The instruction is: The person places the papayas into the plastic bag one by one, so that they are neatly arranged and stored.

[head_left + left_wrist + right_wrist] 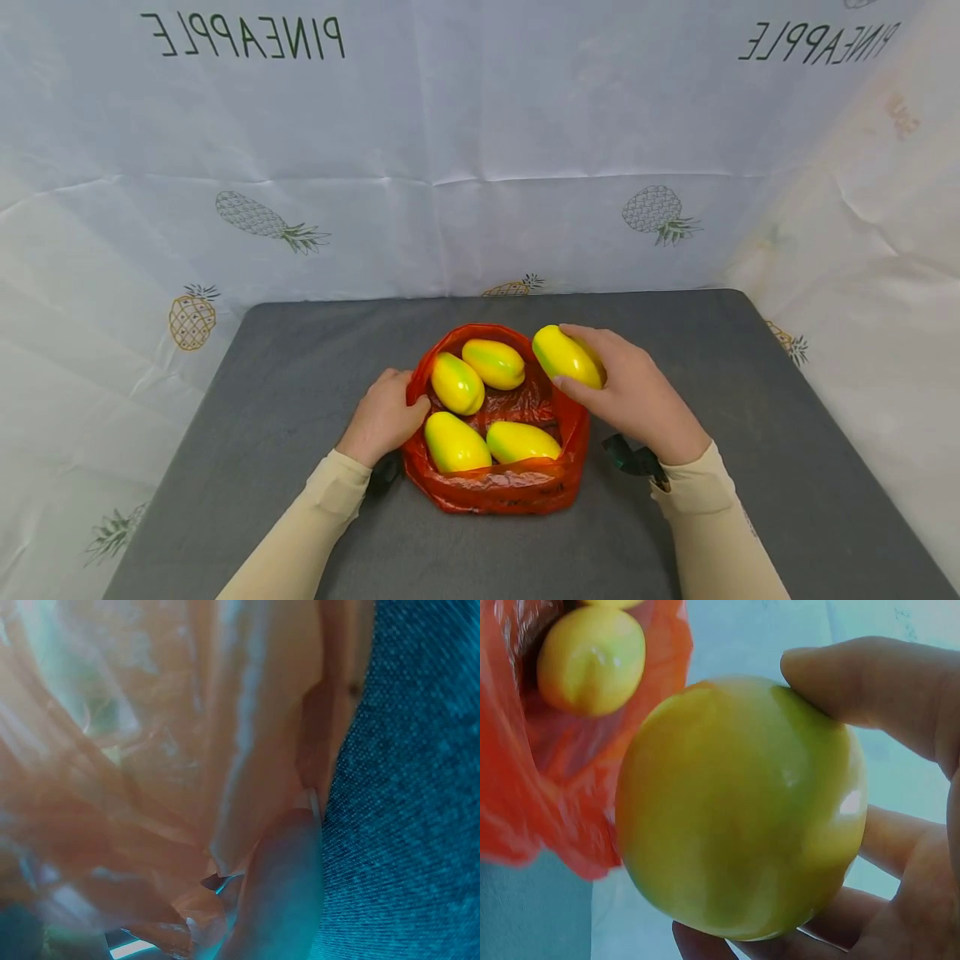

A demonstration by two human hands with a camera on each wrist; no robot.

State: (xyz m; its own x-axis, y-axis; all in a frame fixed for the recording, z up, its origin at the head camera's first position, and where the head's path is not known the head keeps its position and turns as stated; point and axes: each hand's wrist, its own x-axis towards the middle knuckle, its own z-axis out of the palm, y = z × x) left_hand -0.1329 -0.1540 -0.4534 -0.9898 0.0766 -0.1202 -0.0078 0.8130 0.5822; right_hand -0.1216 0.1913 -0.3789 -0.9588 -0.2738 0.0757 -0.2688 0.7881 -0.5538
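A red plastic bag (498, 500) stands with its mouth wide on the dark table, its rim rolled outward. Several yellow-green mangoes, one of them a mango (491, 364) at the back, lie inside. At the bag's left side my left hand (386, 415) pinches the rim, thumb over the edge; the left wrist view shows a finger (281, 877) against the thin plastic. My right hand (633, 387) grips another mango (564, 357) above the bag's right rim. Close up in the right wrist view, thumb and fingers wrap round that held mango (739, 814).
The dark grey table (315, 350) reaches to a white cloth backdrop (480, 117) printed with pineapples, which also hangs at both sides. Dark wrist straps, one of them a strap (633, 457) on the right, sit below the cream sleeves.
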